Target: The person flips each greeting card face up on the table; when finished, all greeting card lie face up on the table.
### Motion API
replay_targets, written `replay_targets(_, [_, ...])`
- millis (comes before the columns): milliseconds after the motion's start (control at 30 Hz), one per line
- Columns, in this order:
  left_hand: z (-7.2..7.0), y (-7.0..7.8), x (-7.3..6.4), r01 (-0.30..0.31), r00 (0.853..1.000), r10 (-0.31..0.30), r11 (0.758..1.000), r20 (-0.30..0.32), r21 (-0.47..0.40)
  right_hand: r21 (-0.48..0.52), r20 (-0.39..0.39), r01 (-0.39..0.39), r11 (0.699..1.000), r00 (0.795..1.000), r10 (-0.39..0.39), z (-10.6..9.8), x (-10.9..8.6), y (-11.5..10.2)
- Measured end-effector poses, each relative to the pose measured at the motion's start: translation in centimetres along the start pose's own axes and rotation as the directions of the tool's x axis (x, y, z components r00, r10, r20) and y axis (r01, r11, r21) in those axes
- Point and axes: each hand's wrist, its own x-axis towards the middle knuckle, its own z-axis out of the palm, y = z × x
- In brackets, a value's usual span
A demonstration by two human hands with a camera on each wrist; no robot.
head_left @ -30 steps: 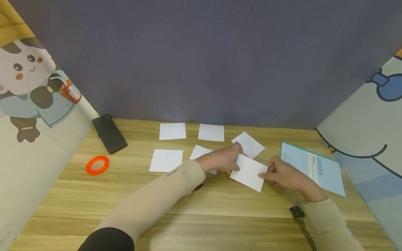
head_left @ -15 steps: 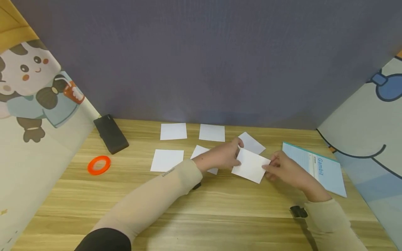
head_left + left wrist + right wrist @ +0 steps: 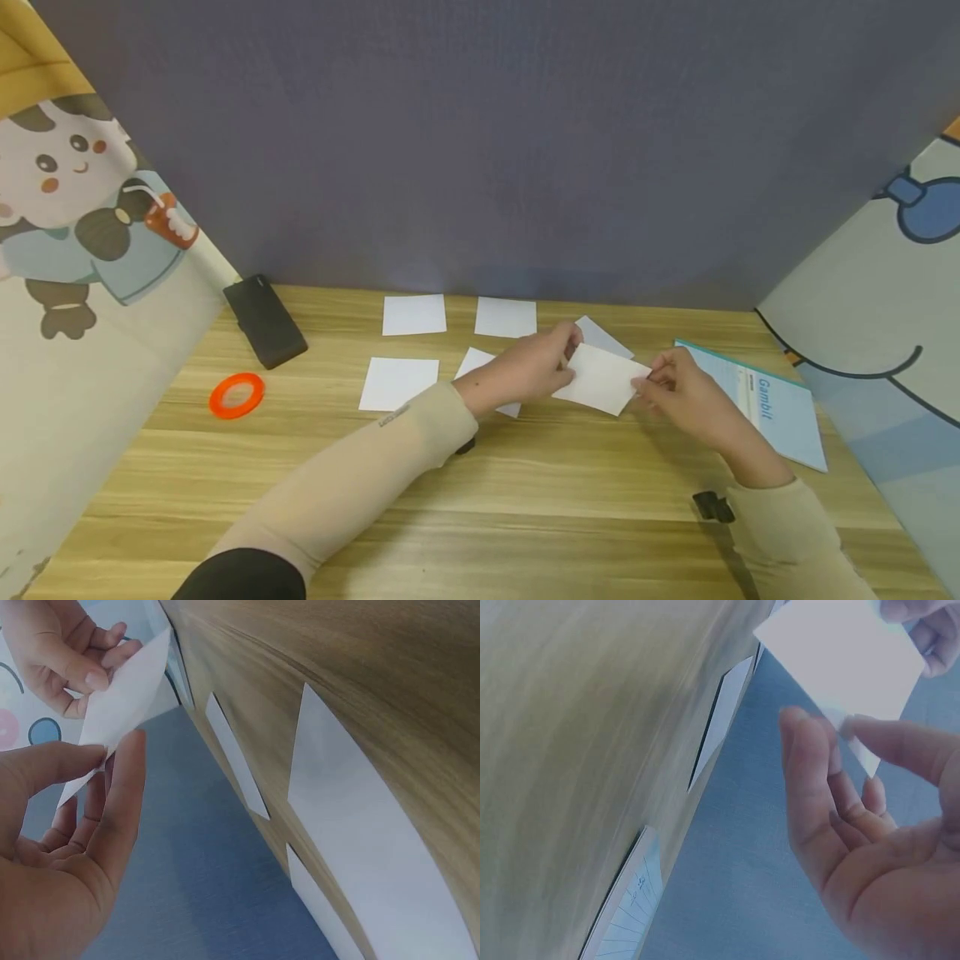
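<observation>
Between the two hands a square of white paper point(image 3: 602, 380) is held up off the table. My left hand point(image 3: 531, 363) pinches its left edge between thumb and fingers, as the left wrist view shows on the paper point(image 3: 127, 697). At the opposite edge my right hand point(image 3: 686, 398) pinches it with thumb and forefinger, the other fingers loosely bent. Behind it lies another white square point(image 3: 603, 338) on the table, partly covered by the held one. Beneath my left wrist a further white square point(image 3: 474, 361) is half hidden.
White paper squares lie further left: one at the back point(image 3: 414, 315), one beside it point(image 3: 506, 317), one in front point(image 3: 398, 384). A Gambit notepad point(image 3: 780, 408) lies on the right. On the left are a black box-like object point(image 3: 265, 321) and an orange ring point(image 3: 217, 398). A grey-blue panel point(image 3: 480, 150) stands behind.
Both hands have moved the held paper a little away from the body, and it now tilts more. It covers more of the square behind it. Both pinches stay.
</observation>
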Motion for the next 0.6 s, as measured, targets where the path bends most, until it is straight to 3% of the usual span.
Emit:
replay_targets(133, [-0.1,0.1,-0.2,-0.032,0.999,0.033,0.999,-0.027,0.035,-0.004,-0.025,0.011,1.000,1.000,-0.011,0.2,-0.1,-0.4])
replay_targets(333, [-0.1,0.3,-0.8,-0.117,0.989,0.132,0.977,-0.074,0.178,-0.003,-0.048,0.026,1.000,0.999,-0.026,0.1,-0.2,-0.6])
replay_targets(467, [0.0,0.5,-1.1,-0.163,0.973,0.201,0.944,-0.109,0.285,0.007,-0.051,0.040,0.999,0.998,-0.039,0.0,-0.2,-0.5])
replay_targets(600, [0.2,0.8,-1.4,-0.184,0.956,0.259,0.893,-0.135,0.411,0.017,-0.043,0.032,0.999,0.999,-0.032,0.0,-0.2,-0.3])
